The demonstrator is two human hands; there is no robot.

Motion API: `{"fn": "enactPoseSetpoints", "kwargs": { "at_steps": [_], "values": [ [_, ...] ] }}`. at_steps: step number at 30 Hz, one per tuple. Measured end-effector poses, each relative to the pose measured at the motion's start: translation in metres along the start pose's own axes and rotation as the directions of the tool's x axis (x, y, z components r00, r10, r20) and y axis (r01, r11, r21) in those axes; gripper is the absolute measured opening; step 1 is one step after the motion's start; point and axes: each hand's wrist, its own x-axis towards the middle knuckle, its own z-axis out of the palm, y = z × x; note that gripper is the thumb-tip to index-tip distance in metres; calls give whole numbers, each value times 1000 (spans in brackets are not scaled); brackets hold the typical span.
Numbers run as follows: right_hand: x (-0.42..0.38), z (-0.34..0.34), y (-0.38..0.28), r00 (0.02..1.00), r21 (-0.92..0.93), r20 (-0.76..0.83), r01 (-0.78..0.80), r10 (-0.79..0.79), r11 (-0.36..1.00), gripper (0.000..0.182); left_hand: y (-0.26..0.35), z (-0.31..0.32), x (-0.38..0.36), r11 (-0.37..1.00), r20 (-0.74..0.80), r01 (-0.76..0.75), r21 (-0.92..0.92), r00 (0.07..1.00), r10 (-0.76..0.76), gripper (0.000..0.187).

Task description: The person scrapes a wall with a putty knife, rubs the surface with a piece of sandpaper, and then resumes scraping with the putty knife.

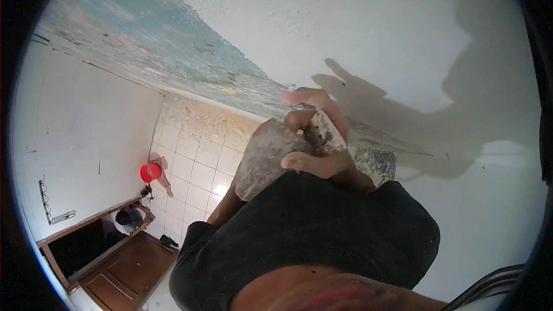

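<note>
In front of my dark shirt my two hands are close together. My right hand (329,158) is closed, thumb and fingers curled round a whitish block-like piece (326,132) with dark blotches; its exact kind is not clear. Just left of it is a broad, flat grey mottled piece (268,158), blurred at its edges. The left forearm (226,207) runs up behind this grey piece, which seems held from beneath; my left hand's fingers are hidden by it. My right thumb and fingertips overlap its right edge.
Ahead is a white wall (368,29) with a patchy blue-green band (173,29). Pale floor tiles (196,150) lie at left, with a red container (151,173) by the far wall. A person (129,219) is near a brown door (132,259). A speckled block (375,164) is at right.
</note>
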Motion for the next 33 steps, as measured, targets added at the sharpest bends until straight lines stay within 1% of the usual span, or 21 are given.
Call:
{"fn": "enactPoseSetpoints", "kwargs": {
  "at_steps": [1, 4, 5, 8, 9, 11, 12, 14, 16, 17, 19, 20, 22, 23, 24, 25, 26, 27, 29, 31, 33],
  "values": [
    [5, -1, -3, 996, -23, -9, 89, -89, 996, 71, 0, -2, 0, 1000, 9, -11, -3, 1000, 11, 28],
    [7, -8, 7, 981, 283, 66, 157, -182, 946, 65, 5, -7, 0, 1000, 61, -25, 18, 998, 24, 27],
    [12, -15, 10, 961, 325, 140, 182, -238, 928, 64, 9, -9, 0, 999, 79, -23, 34, 997, 20, 26],
    [23, -9, 10, 899, 454, 208, 260, -385, 852, 59, 34, -5, 1, 992, 135, 10, 129, 990, -28, 23],
    [27, -12, 8, 879, 460, 254, 258, -404, 850, 58, 41, -5, 1, 986, 154, 21, 165, 987, -47, 21],
    [32, -17, 5, 849, 455, 286, 288, -444, 843, 57, 42, -9, -2, 984, 164, -32, 175, 986, 3, 21],
    [34, -18, 4, 842, 445, 273, 319, -466, 837, 56, 43, -10, -3, 982, 170, -58, 180, 985, 27, 21],
    [39, -27, -3, 835, 387, 283, 351, -472, 853, 55, 51, -9, -4, 990, 152, -36, 134, 988, 15, 25],
    [45, -39, -15, 840, 294, 326, 346, -434, 891, 55, 51, -13, -9, 998, 124, -32, 59, 992, 25, 29],
    [37, -32, -20, 901, 282, 154, 353, -405, 892, 53, 47, -19, -12, 999, 106, -43, 8, 993, 42, 31],
    [28, -46, -19, 884, 241, 116, 418, -454, 876, 53, 47, -26, -13, 991, 42, -121, -56, 991, 123, 33],
    [21, -51, -16, 874, 218, 96, 449, -477, 867, 53, 52, -21, -16, 991, -154, -122, -61, 982, 111, 29],
    [1, -48, -11, 939, 161, -12, 340, -343, 926, 53, 64, -29, -16, 986, -333, -168, 15, 929, 163, 23],
    [-9, -45, -9, 959, 136, -69, 283, -276, 949, 53, 65, -39, -16, 978, -390, -184, 97, 897, 207, 25],
    [-17, -43, -4, 975, 159, -66, 220, -212, 963, 53, 65, -48, -13, 965, -441, -193, 179, 861, 254, 29],
    [-25, -41, 1, 987, 181, -61, 156, -147, 971, 53, 73, -51, -9, 925, -446, -198, 325, 830, 335, 35],
    [-33, -38, 4, 993, 172, -71, 105, -94, 979, 52, 81, -54, -7, 926, -450, -184, 329, 832, 325, 35],
    [-40, -35, 7, 996, 165, -80, 54, -41, 985, 52, 86, -58, -5, 917, -447, -200, 345, 824, 348, 33],
    [-53, -29, 11, 990, 89, -137, -22, 34, 996, 50, 93, -64, -1, 897, -430, -225, 381, 816, 387, 31],
    [-53, -26, 12, 991, 99, -135, -7, 20, 995, 49, 97, -68, 1, 876, -397, -243, 417, 818, 416, 32],
    [-52, -24, 10, 991, 110, -128, -17, 31, 994, 48, 102, -64, 1, 872, -422, -214, 441, 808, 412, 32]
  ]
}}
